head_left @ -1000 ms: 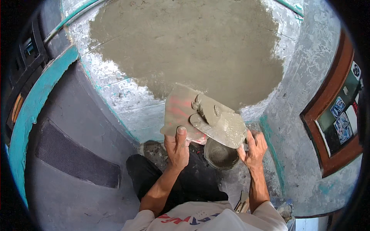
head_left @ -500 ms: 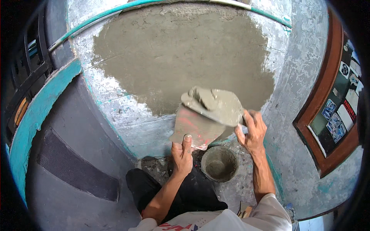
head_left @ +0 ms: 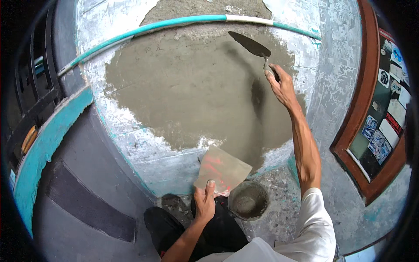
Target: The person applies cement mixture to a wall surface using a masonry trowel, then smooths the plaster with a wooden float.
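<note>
My right hand (head_left: 283,85) is closed around the handle of a trowel (head_left: 249,44), raised to the upper right of a wet grey mortar patch (head_left: 187,87) on the wall. The dark blade points up and left, its shadow falling on the mortar below; whether an edge touches the wall I cannot tell. Low in front of me, my left hand (head_left: 205,201) grips a flat, mortar-smeared sheet (head_left: 223,168) with reddish streaks, thumb on top. No heap of mortar shows on the sheet. Just right of it stands a round bucket (head_left: 248,201) with grey mortar inside.
A teal and white pipe (head_left: 183,21) crosses the wall above the patch. At the right is a brown wooden frame (head_left: 347,144) around a stickered panel. A teal-edged grey panel (head_left: 100,153) stands at the left, beside a dark metal grille (head_left: 32,87).
My right hand has swung the trowel up and away from the sheet to the upper wall. The mortar load seen on the blade no longer shows. My left hand and sheet sit slightly lower in view.
</note>
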Demonstrator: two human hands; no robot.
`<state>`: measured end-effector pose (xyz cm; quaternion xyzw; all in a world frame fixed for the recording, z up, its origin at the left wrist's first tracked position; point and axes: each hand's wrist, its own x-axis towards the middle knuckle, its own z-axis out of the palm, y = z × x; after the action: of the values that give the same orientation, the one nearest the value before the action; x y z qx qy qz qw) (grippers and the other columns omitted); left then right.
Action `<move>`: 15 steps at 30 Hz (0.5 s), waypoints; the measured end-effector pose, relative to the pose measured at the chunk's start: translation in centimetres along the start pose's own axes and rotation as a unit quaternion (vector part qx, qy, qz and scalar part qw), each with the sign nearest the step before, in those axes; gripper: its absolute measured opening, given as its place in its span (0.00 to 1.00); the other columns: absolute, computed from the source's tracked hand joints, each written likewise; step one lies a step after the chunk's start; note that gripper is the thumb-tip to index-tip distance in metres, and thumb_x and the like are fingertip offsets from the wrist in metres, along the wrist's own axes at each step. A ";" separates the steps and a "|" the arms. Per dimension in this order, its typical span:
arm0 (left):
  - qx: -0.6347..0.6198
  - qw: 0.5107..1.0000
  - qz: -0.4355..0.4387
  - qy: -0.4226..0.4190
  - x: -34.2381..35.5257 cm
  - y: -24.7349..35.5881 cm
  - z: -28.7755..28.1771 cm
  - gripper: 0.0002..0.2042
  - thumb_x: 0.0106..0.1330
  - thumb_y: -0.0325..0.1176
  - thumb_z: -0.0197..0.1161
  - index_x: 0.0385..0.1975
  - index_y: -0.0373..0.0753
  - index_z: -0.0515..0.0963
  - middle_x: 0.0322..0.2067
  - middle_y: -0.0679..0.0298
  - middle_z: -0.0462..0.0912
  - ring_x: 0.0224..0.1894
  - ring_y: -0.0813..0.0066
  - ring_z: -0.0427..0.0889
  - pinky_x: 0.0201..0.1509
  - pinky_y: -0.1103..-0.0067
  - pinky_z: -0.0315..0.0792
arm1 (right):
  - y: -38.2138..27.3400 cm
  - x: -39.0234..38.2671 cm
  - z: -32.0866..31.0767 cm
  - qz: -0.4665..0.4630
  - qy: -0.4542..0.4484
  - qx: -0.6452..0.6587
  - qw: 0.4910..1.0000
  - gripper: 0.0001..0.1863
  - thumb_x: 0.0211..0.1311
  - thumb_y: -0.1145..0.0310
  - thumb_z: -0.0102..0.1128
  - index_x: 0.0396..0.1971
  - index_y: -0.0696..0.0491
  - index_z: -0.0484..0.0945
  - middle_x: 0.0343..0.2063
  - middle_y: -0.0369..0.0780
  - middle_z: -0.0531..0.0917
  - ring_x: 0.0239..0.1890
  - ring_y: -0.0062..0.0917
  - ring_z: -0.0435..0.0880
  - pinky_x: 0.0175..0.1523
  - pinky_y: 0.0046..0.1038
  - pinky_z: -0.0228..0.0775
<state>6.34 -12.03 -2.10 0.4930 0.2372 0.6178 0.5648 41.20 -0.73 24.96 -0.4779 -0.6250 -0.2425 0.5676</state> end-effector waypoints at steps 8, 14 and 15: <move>0.036 0.999 -0.008 -0.004 0.3 -1.4 -1.4 0.18 0.85 0.38 0.54 0.63 0.30 0.70 0.54 0.56 0.81 0.51 0.69 0.85 0.51 0.70 0.87 | 5.8 5.5 1.2 0.123 -0.114 0.059 0.984 0.29 0.80 0.46 0.55 0.54 0.62 0.81 0.33 0.47 0.83 0.34 0.32 0.78 0.45 0.39 0.74; 0.035 0.998 -0.046 0.016 0.4 -2.3 -1.5 0.18 0.84 0.38 0.55 0.62 0.29 0.70 0.54 0.54 0.81 0.51 0.67 0.86 0.51 0.69 0.88 | 6.7 6.1 0.7 0.052 -0.100 -0.055 0.992 0.26 0.84 0.49 0.49 0.49 0.61 0.78 0.36 0.58 0.82 0.38 0.55 0.81 0.49 0.47 0.73; 0.034 0.998 -0.051 0.015 0.5 -2.4 -1.5 0.18 0.84 0.38 0.55 0.62 0.29 0.70 0.54 0.54 0.81 0.51 0.67 0.86 0.51 0.69 0.88 | 6.7 6.1 0.7 0.055 -0.103 -0.058 0.991 0.26 0.84 0.49 0.49 0.49 0.61 0.78 0.36 0.58 0.82 0.38 0.55 0.81 0.49 0.47 0.73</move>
<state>6.21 -10.60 -4.60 0.4898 0.2914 0.5871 0.5748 47.30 4.64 28.92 -0.5658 -0.6380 -0.1962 0.4840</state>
